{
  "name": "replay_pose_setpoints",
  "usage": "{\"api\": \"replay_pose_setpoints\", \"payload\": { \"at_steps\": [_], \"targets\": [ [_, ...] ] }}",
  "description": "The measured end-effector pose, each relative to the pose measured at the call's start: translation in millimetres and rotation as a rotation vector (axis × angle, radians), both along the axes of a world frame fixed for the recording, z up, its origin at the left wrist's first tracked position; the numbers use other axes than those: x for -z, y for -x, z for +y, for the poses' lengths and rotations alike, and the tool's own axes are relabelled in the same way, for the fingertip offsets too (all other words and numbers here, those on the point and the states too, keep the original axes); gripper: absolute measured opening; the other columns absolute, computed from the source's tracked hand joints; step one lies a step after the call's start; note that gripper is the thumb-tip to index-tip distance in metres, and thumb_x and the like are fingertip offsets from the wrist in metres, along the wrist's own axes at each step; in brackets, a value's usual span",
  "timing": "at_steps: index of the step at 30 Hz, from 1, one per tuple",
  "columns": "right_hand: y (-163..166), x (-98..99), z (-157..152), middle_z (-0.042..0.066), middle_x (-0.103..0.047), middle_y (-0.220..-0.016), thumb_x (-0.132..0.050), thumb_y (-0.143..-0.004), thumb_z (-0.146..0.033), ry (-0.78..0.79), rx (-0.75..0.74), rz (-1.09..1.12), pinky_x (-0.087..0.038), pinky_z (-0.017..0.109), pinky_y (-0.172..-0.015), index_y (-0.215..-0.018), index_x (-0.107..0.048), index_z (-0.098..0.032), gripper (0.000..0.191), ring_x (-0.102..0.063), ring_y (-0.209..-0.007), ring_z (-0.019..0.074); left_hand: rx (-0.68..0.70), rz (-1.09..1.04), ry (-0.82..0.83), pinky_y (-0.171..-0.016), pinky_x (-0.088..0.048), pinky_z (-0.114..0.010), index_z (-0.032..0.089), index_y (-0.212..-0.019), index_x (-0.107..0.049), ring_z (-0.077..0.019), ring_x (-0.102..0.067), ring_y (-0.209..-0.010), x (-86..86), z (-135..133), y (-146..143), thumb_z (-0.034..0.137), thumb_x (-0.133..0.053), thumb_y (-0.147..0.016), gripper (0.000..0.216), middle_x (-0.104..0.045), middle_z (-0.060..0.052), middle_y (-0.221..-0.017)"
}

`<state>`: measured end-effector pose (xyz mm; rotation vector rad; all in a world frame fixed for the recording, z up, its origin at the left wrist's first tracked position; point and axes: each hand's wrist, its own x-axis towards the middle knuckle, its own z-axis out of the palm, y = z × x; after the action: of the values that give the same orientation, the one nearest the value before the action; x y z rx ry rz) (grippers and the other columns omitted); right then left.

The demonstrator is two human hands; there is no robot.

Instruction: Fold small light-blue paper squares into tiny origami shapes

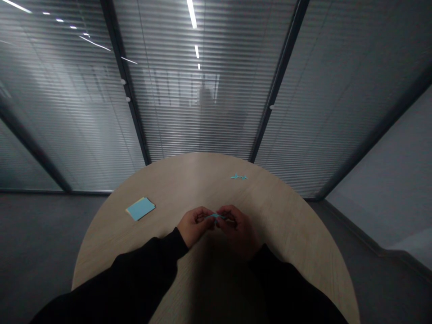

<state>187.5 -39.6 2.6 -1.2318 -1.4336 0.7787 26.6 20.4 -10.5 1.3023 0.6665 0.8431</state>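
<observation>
Between my two hands is a small piece of folded blue paper [216, 215], pinched from both sides above the table. My left hand [195, 225] grips its left end between thumb and fingertips. On the other end, the fingers and thumb of my right hand [238, 228] are closed. Most of the paper is covered by my fingertips, so its exact folded shape is hard to make out. Farther off to the right lie small folded blue paper pieces [239, 177], pointed in outline.
A stack of square paper sheets [141, 209], blue on top with a yellowish edge below, lies on the left of the round wooden table [175, 180]. Beyond the table's far edge stands a glass partition with blinds [202, 121]. A pale wall [388, 193] is at right.
</observation>
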Motion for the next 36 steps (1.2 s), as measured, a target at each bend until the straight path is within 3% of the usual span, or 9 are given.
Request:
{"api": "replay_pose_setpoints", "payload": {
  "at_steps": [3,8,16,27,36],
  "targets": [
    [-2.5,3.0,2.3,0.006,-0.068,-0.09,-0.064,-0.082,-0.038,0.045,-0.023,0.061,-0.055,0.028,-0.068,-0.102,-0.061,-0.019,0.027,-0.067,-0.078,0.0171,-0.01,-0.004,0.006,-0.061,-0.046,-0.025,0.012,-0.082,-0.061,-0.0111,-0.06,-0.059,-1.8,-0.5,-0.1,0.048,-0.078,-0.066,0.043,-0.066,-0.003,-0.067],
    [-5.1,3.5,4.0,0.003,-0.068,-0.075,-0.064,-0.083,-0.04,0.077,-0.041,0.032,-0.053,0.029,-0.067,-0.093,-0.066,-0.018,0.025,-0.066,-0.071,0.0167,-0.007,0.019,0.001,-0.061,-0.045,-0.025,0.012,-0.084,-0.062,-0.0109,-0.059,-0.059,0.2,0.0,-0.7,0.048,-0.078,-0.066,0.043,-0.067,-0.003,-0.068],
    [-1.9,-2.4,1.3,0.003,-0.068,-0.073,-0.064,-0.081,-0.039,0.091,0.02,0.028,-0.052,0.028,-0.064,-0.088,-0.066,-0.017,0.023,-0.066,-0.07,0.0174,-0.003,0.055,0.006,-0.059,-0.044,-0.024,0.011,-0.087,-0.064,-0.0111,-0.059,-0.058,3.6,1.8,-0.9,0.048,-0.075,-0.07,0.042,-0.067,-0.004,-0.068],
    [-2.6,1.5,2.8,0.002,-0.067,-0.069,-0.065,-0.08,-0.036,0.151,-0.003,0.033,-0.05,0.026,-0.061,-0.086,-0.067,-0.016,0.021,-0.064,-0.066,0.0157,-0.05,0.107,-0.078,-0.054,-0.042,-0.023,0.014,-0.075,-0.062,-0.0111,-0.056,-0.053,1.8,0.3,-1.0,0.045,-0.074,-0.07,0.033,-0.064,-0.002,-0.061],
    [-4.7,5.4,6.3,0.002,-0.067,-0.068,-0.063,-0.082,-0.043,0.145,-0.013,0.045,-0.052,0.027,-0.063,-0.085,-0.065,-0.016,0.028,-0.065,-0.064,0.0158,-0.073,0.254,-0.248,-0.06,-0.046,-0.026,0.013,-0.089,-0.065,-0.0145,-0.061,-0.063,7.2,2.8,0.8,0.044,-0.065,-0.08,0.032,-0.069,-0.007,-0.075]
  ]
}}
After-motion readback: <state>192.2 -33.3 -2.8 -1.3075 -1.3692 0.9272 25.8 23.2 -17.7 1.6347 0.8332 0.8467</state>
